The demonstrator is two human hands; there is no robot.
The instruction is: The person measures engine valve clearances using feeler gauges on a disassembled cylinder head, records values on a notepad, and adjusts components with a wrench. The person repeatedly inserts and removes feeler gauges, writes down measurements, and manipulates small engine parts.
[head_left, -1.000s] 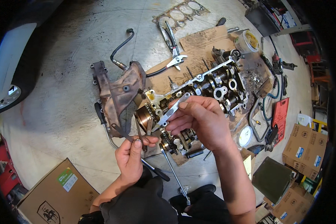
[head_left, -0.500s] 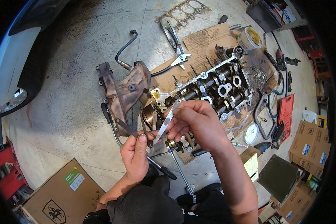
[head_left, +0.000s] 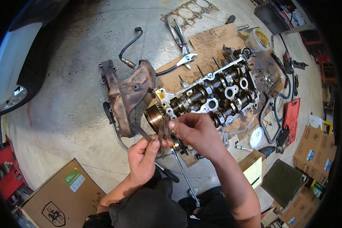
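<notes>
Above cylinder head [head_left: 216, 95]: feeler gauge blades [head_left: 163, 131]
Left hand [head_left: 142, 159]: pinching blade end
Right hand [head_left: 195, 131]: gripping blades, fingers closed

Open concrete floor [head_left: 76, 102] left of rusty manifold [head_left: 127, 93]; cylinder head [head_left: 212, 98], perhaps hoses, crowding the right

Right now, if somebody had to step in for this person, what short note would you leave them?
Left hand: pinching the end of a thin flat metal blade, part of a fanned set of feeler blades.
Right hand: gripping the blade set from the other side, just above the near end of the cylinder head.
Cylinder head lies on cardboard on the concrete floor, camshafts exposed, rusty exhaust manifold at its left.
A long-handled ratchet lies on the floor by the knees; pliers and a head gasket lie farther off.
Done or left: cannot tell from this view.
</notes>
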